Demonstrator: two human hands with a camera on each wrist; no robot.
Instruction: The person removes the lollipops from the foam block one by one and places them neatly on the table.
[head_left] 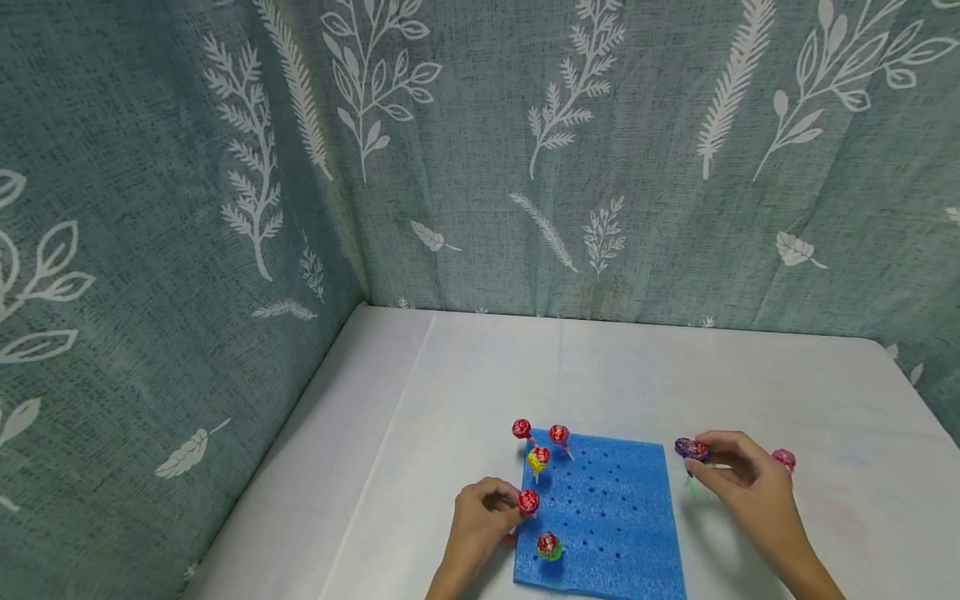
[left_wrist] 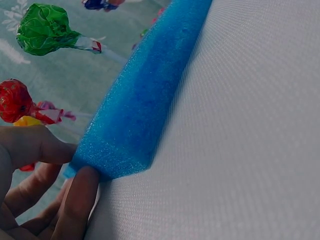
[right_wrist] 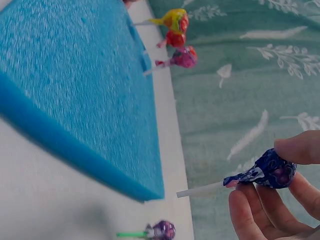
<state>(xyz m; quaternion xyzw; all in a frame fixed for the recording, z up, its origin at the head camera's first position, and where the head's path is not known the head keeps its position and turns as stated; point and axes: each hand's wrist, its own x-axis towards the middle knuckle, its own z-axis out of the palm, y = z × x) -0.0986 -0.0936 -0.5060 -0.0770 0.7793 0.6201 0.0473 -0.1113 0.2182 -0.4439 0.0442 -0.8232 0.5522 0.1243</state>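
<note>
A blue foam board [head_left: 641, 475] with rows of small holes lies on the white table. My left hand [head_left: 480, 521] pinches its left edge between thumb and fingers, beside a red lollipop [head_left: 528, 502] standing in the board. To the right of the board, my right hand [head_left: 750, 487] holds a dark blue lollipop [right_wrist: 275, 170] by its wrapped head. Its white stick points toward the board, free of it. A purple lollipop [right_wrist: 162, 231] with a green stick is close to that hand. The lollipop with a green wrapper [left_wrist: 44, 30] stands near the board's front left.
More lollipops stand at the board's far left: a red one [head_left: 521, 428], a pinkish-red one [head_left: 558, 433] and a yellow one [head_left: 537, 462]. Behind my right hand is a pink lollipop [head_left: 783, 458]. A leaf-patterned green curtain [head_left: 480, 208] hangs along the table's back and left.
</note>
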